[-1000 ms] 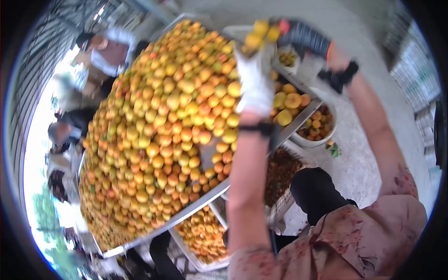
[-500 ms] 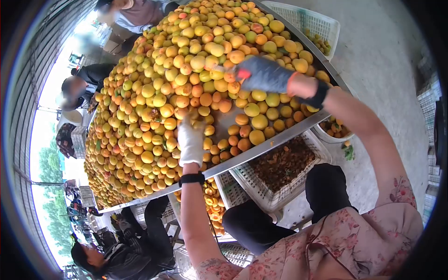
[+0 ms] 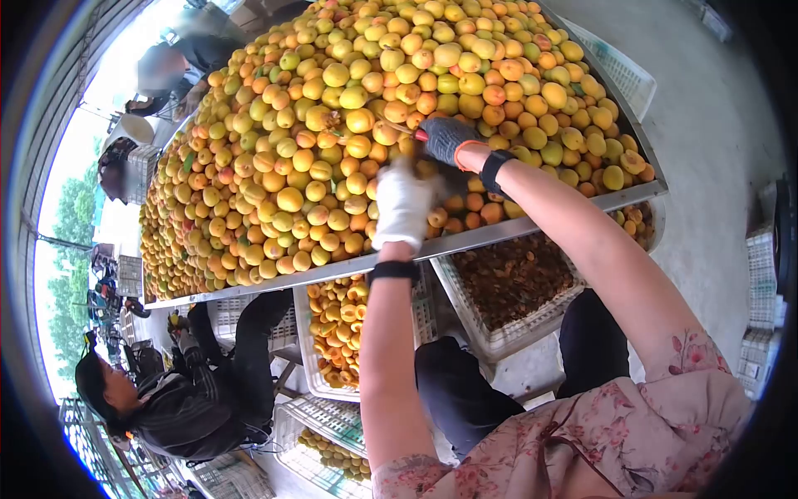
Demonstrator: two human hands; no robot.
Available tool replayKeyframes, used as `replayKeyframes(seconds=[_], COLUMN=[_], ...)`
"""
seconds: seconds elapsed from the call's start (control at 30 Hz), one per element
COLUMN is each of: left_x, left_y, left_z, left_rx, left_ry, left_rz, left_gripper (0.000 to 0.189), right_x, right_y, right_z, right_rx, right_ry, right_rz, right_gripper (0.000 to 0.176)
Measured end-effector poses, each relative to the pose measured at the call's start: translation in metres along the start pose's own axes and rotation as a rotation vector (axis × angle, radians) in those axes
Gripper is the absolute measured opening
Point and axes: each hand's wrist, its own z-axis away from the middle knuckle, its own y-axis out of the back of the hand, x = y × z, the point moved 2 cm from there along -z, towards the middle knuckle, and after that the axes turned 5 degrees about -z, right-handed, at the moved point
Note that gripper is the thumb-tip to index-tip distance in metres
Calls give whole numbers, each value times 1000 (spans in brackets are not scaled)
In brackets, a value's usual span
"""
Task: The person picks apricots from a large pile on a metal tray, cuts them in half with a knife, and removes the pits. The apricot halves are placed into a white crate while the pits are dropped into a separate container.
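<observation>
A heap of yellow-orange apricots (image 3: 291, 158) covers the metal-edged table (image 3: 465, 241). My right hand (image 3: 453, 141), in a grey glove, is closed round a small red-handled knife (image 3: 421, 134); its thin blade points left over the fruit. Just below and left of it is my left hand (image 3: 402, 204) in a white glove, above the apricots near the table's front edge. Motion smears its fingers, so whether they hold a fruit cannot be made out.
Below the edge stand a crate of brown pits and scraps (image 3: 511, 287) and a crate of halved apricots (image 3: 337, 328). A person in dark clothes (image 3: 195, 407) sits at the left. Another white crate (image 3: 615, 71) stands beyond the table's right side.
My hands have come together: the right has drawn in towards the left with the knife, while the left has risen slightly from the fruit. The view has shifted too.
</observation>
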Motion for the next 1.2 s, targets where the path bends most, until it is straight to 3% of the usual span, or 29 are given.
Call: replayKeyframes(seconds=[0.03,0.1,0.13,0.2,0.23,0.3,0.33,0.37,0.4,0.47,0.57,0.63,0.8,0.83,0.93,1.03,1.1,1.17,1.2], left_x=[-9,-26,-48,-81,-71,-51,-56,-55,-57,-59,-54,-44,-62,-66,-79,-77,-95,-74,-79], left_y=[15,28,26,22,29,42,31,24,17,10,7,6,0,0,-1,2,-2,17,14], left_z=[4,24,21,18,24,35,27,22,17,7,-7,-11,-25,-25,-33,-36,-38,-16,-19], left_rx=[-60,-61,-42,-49,-51,-29,-26,-26,18,58,-36,-78,-142,-74,-239,-254,-71,-70,-27], left_ry=[88,221,182,114,110,129,151,137,136,131,144,201,192,100,148,-732,-943,-813,-811], left_rz=[266,1049,971,984,978,-32,-116,-244,-265,-291,-200,-312,-210,-295,-120,-632,-681,-522,-471], left_gripper=[50,28,23,24,24,38,50,46,44,42,43,47,41,40,29,29,33,35,35], right_x=[8,-8,-8,-8,-14,-25,-29,-33,-31,-43,-37,-28,-24,-28,-26,-29,-27,-31,-36], right_y=[2,29,34,44,53,58,55,52,32,24,13,2,-1,-1,-20,-21,-27,-38,-47], right_z=[-1,24,30,40,47,66,71,74,70,66,62,59,64,68,67,70,74,69,67], right_rx=[-22,-210,-209,-284,-356,-375,-439,-500,-509,-463,-443,-472,-477,-460,-444,-329,-304,-287,-178], right_ry=[14,-251,-245,-238,-231,-215,-202,-188,-177,-166,-232,-287,-408,-454,-451,-475,-468,-404,-389], right_rz=[-123,-689,-912,-886,-860,-890,-877,-862,-975,-834,-775,-764,-971,-1045,-1045,-1060,-1184,-1075,-1016], right_gripper=[24,24,24,25,25,24,24,24,25,28,30,31,32,32,32,37,33,24,21])
